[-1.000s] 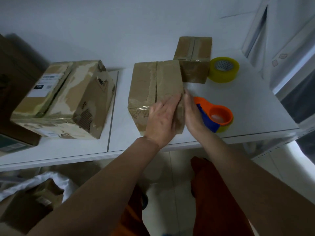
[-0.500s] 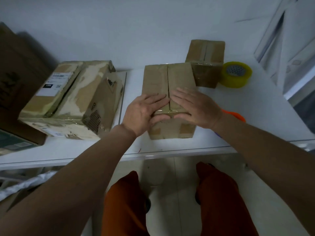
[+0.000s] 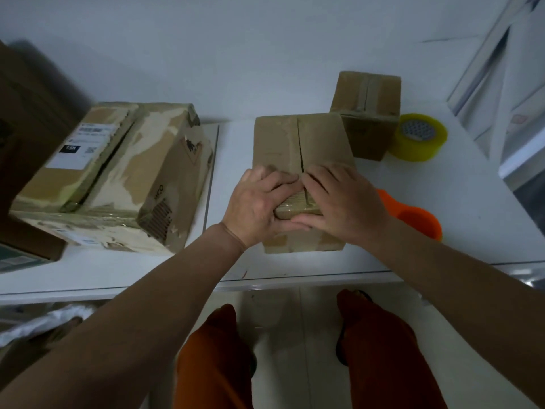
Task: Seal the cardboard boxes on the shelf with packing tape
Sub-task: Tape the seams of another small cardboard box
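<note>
Box [image 3: 298, 149] sits mid-shelf [image 3: 442, 219], its top flaps meeting at a seam that runs away from the camera. Both hands press on its near end: left hand [image 3: 259, 202] and right hand [image 3: 345, 202] lie flat with fingers spread, fingertips meeting at the seam, thumbs over the front edge. Some clear tape seems to cross that edge, though the gloss is faint. An orange dispenser [image 3: 418, 219] lies just right of the right wrist. Behind stand a smaller box [image 3: 365, 113] and a yellow tape roll [image 3: 418, 137]; a worn large box [image 3: 118, 172] lies left.
</note>
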